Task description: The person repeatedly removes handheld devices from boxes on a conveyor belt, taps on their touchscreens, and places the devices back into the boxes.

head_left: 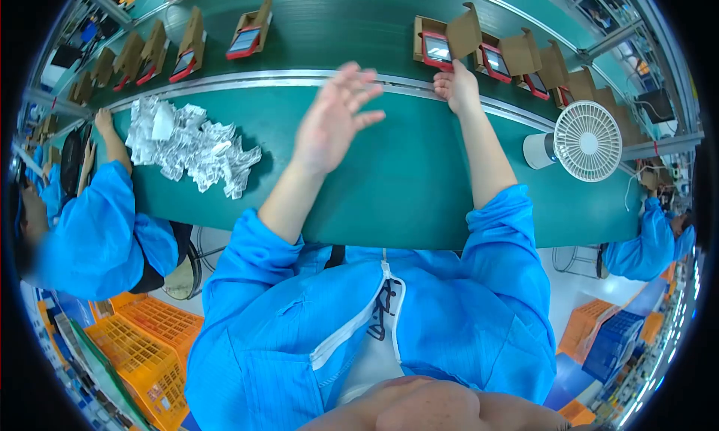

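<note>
My left hand (pixel 337 122) is raised over the green work surface, its fingers spread and nothing in it. My right hand (pixel 458 88) reaches to the front of an opened cardboard box (pixel 464 34). In that box lies a red-framed device with a grey screen (pixel 437 49). The right thumb points up at the device's lower right corner; I cannot tell whether it touches. The other right fingers are loosely bent over the metal rail (pixel 404 81), apart from the thumb, with nothing seen between them. To the left lies a heap of clear plastic pieces (pixel 191 143).
More open boxes with red devices line the far belt, such as one box (pixel 251 38) at left and another (pixel 520 53) at right. A white fan (pixel 588 141) stands at right. Co-workers in blue sit on both sides. Orange crates (pixel 142 348) stand behind at left.
</note>
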`<state>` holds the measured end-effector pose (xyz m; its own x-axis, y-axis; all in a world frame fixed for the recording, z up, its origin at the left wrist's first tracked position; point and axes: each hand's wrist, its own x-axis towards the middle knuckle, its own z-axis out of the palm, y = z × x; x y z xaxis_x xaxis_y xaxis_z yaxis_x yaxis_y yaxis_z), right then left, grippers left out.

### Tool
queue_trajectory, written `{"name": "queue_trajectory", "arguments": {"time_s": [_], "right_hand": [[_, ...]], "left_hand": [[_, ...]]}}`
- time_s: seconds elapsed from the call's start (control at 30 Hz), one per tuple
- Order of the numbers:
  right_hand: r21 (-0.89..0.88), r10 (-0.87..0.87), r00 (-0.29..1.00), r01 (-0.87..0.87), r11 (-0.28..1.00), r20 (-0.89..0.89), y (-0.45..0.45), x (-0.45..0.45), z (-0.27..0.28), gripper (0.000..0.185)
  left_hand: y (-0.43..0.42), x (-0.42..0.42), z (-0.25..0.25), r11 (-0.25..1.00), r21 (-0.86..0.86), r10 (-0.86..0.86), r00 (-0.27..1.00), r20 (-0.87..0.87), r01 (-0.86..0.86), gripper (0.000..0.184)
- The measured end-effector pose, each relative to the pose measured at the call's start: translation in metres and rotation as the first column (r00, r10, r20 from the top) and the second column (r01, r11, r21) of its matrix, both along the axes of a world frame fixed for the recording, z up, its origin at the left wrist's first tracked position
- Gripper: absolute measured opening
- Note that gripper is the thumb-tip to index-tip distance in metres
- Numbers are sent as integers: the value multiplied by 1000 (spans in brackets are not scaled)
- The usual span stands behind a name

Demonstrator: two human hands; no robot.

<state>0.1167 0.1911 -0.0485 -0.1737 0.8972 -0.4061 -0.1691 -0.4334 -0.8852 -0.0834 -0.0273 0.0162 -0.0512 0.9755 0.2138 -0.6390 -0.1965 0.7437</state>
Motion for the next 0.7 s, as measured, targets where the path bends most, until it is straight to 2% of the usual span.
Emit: {"name": "queue_trajectory", "arguments": {"time_s": [0.07,0.1,0.13,0.17,0.2,0.23,0.27,0.3,0.37,0.43,0.5,0.6,0.7], "right_hand": [[0,30,1000,-30,1000,-8,-8,7,10,63],[-15,33,997,-32,999,67,-11,16,9,66],[-33,41,989,-37,999,143,-15,21,7,70],[50,136,964,-152,987,229,-33,23,23,70],[126,218,924,-268,955,314,-60,26,54,70],[279,242,940,-306,910,241,-94,27,92,64],[543,255,960,-274,794,113,-127,31,130,49],[766,173,985,-120,631,11,-167,32,174,33],[959,204,967,96,265,-153,-227,49,239,36],[964,304,920,265,-19,-247,-278,66,283,39],[912,341,893,369,-177,-295,-312,75,306,42],[855,324,893,413,-313,-313,-339,84,318,46],[812,299,896,429,-395,-328,-351,94,319,50]], "left_hand": [[-30,-22,66,939,317,124,991,41,-130,76],[-47,-27,104,879,433,182,980,82,-200,82],[-71,-27,145,804,473,223,921,321,-360,86],[-91,-33,173,726,570,237,918,318,-385,86],[-113,-37,195,647,671,277,931,237,-363,86],[-131,-38,213,566,757,334,930,152,-327,86],[-146,-34,225,496,820,396,915,77,-284,86],[-158,-27,234,435,869,466,885,5,-234,86],[-183,-9,249,332,936,570,815,-101,-116,86],[-200,11,257,249,968,650,745,-150,-22,86],[-210,31,262,187,982,700,696,-157,34,86],[-221,49,264,98,994,737,666,-111,57,87],[-226,61,266,37,997,751,656,-72,68,87]]}}
